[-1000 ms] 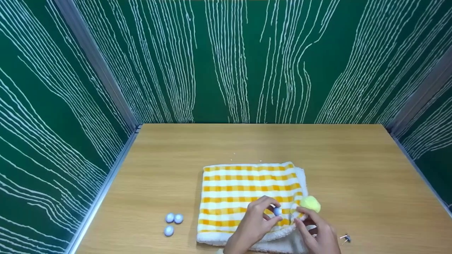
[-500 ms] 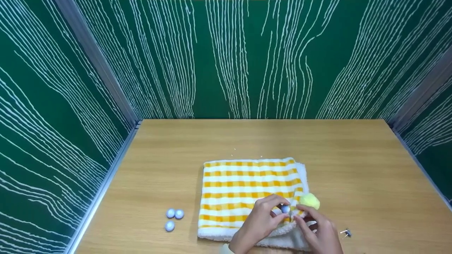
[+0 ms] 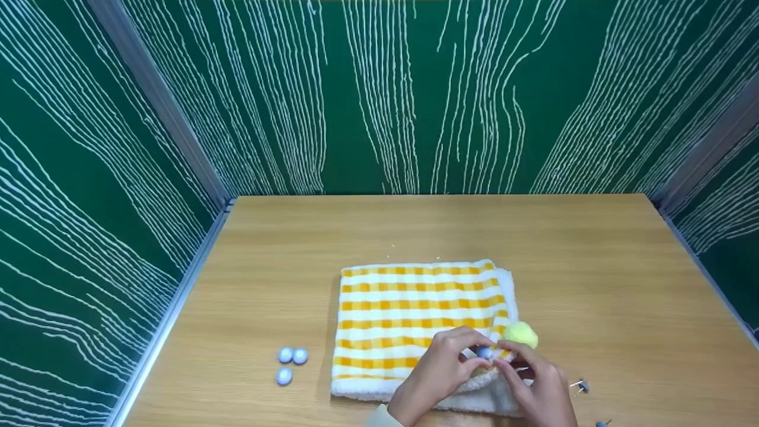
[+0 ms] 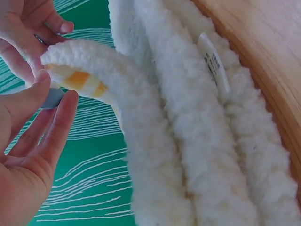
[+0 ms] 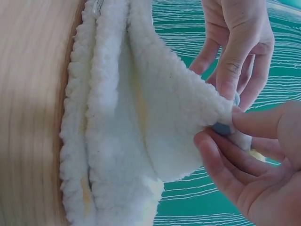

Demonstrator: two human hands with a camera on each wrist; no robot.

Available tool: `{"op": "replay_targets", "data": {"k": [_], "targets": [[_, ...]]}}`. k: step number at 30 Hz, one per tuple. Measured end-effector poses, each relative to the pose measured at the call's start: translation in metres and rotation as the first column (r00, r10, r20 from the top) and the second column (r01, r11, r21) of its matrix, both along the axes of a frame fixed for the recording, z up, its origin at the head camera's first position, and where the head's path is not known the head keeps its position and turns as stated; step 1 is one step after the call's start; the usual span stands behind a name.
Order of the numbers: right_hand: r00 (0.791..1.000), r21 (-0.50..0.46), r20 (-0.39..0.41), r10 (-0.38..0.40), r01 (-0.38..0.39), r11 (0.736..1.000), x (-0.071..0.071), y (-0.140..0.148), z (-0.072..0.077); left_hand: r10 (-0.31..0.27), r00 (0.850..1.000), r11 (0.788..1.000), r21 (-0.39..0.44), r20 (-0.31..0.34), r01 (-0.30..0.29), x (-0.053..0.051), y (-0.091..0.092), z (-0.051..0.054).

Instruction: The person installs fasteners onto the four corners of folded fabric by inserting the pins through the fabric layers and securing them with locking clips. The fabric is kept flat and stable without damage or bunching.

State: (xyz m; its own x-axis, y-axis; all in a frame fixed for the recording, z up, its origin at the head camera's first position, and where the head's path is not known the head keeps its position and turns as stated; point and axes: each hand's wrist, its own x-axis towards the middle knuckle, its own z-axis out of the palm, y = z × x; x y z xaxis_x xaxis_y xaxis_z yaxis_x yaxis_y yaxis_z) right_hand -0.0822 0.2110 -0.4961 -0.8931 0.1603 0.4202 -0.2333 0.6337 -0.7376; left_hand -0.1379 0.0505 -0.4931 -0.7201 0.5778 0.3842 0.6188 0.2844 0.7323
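Note:
A folded blanket (image 3: 415, 305), yellow-and-white checked with white fleece, lies on the table, one corner lifted. My left hand (image 3: 442, 365) pinches a small round pale-blue cap (image 3: 484, 352) between thumb and fingertips, right against that corner. In the left wrist view the cap (image 4: 52, 98) touches or nearly touches the cloth edge. With thumb and fingers, my right hand (image 3: 536, 379) grips the raised corner. A blue-grey piece (image 5: 221, 128) shows between its fingers under the cloth in the right wrist view; most of it is hidden. Beside the fingers sits a fuzzy yellow-green ball (image 3: 520, 336).
Three pale-blue round caps (image 3: 284, 376) lie left of the blanket. To the right are a few small metal-pronged pieces (image 3: 582, 386), one at the frame's bottom edge. The table (image 3: 284, 237) meets green, white-lined walls (image 3: 379, 95). A white tag (image 4: 214, 66) hangs from the fleece.
My left hand has carried the cap rightward up to the blanket corner. The right hand keeps its grip there. The head view has tilted down slightly, bringing another small piece into sight.

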Motion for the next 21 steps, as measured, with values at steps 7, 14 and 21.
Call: {"op": "replay_targets", "data": {"k": [7,14,21], "targets": [[0.999,-0.014,-0.054,0.006,-0.007,1.0,-0.001,0.0,-0.001,0.008,0.996,0.998,0.059,-0.093,-0.003,0.001,0.006,-0.005],[1.0,-0.015,0.004,-0.016,0.016,1.0,0.0,0.001,-0.001,0.018,0.984,1.0,0.027,-0.178,-0.014,0.004,0.011,-0.007],[0.998,-0.025,0.063,-0.017,0.018,1.0,0.002,0.002,-0.001,0.035,0.985,0.985,-0.16,-0.169,-0.062,0.011,0.017,-0.006]]}}
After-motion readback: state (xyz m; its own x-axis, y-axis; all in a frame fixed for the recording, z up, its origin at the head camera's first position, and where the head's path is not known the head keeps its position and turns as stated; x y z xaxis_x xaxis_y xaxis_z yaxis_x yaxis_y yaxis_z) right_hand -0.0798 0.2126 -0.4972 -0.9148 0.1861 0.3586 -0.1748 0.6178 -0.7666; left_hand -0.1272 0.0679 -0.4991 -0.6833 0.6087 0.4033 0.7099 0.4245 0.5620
